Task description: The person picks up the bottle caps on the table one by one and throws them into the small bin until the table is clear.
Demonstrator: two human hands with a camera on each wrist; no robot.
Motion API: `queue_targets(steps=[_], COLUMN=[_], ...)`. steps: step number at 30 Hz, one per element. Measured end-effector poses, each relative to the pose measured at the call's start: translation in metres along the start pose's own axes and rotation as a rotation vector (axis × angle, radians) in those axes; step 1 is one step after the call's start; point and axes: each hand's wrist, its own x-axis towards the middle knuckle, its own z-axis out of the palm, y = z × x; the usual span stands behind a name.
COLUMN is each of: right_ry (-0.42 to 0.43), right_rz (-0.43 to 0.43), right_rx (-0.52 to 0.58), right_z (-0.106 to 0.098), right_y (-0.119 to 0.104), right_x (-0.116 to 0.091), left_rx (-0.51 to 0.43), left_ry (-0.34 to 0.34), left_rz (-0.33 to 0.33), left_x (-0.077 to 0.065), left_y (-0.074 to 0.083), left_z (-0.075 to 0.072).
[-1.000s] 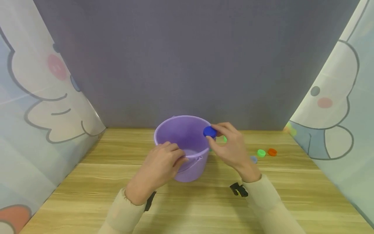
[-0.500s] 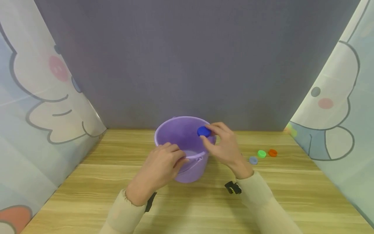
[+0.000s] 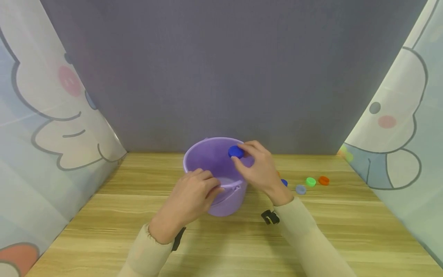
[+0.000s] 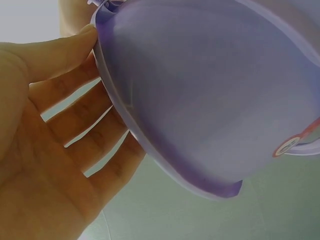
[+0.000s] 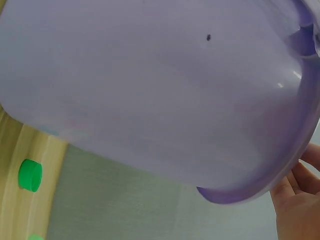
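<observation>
A purple bucket [image 3: 226, 206] stands upright on the wooden table in the head view. My left hand [image 3: 194, 196] grips its near-left rim, thumb on one side and fingers on the other; the left wrist view shows this hand [image 4: 65, 125] against the bucket wall [image 4: 210, 95]. Between thumb and fingers of my right hand [image 3: 259, 171] is a blue bottle cap [image 3: 235, 152], held over the bucket's mouth on the right. In the right wrist view the bucket [image 5: 150, 90] fills most of the picture, part of my right hand [image 5: 300, 205] shows behind its rim, and the cap is hidden.
Right of the bucket on the table [image 3: 346, 227] lie a grey-blue cap [image 3: 300, 189], a green cap [image 3: 310, 181], an orange-red cap [image 3: 323, 180] and another blue cap [image 3: 284, 182] partly behind my right wrist. A dark panel [image 3: 225, 77] rises behind, with patterned cloth at both sides.
My right hand has carried the blue cap leftward from the bucket's right rim to over its opening, uncovering another blue cap on the table. The left hand stays on the rim.
</observation>
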Motion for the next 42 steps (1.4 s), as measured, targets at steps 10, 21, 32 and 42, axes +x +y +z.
queue_targets(steps=[10,21,32,42], right_ry=[0.004,-0.031,-0.008,0.008], right_rz=[0.005,0.036,0.035,0.011], right_rx=[0.032,0.006,0.006,0.011], right_z=[0.007,0.011,0.008,0.0], right_y=[0.001,-0.001,-0.004,0.0], right_x=[0.007,0.008,0.013,0.015], left_rx=[0.002,-0.011,-0.01,-0.011], left_ry=[-0.006,-0.018,-0.012,-0.017], left_rz=[-0.002,-0.005,-0.002,-0.004], left_x=[-0.001,0.0,-0.001,-0.001], left_y=[0.0,0.001,0.001,0.001], left_z=[0.0,0.0,0.0,-0.001])
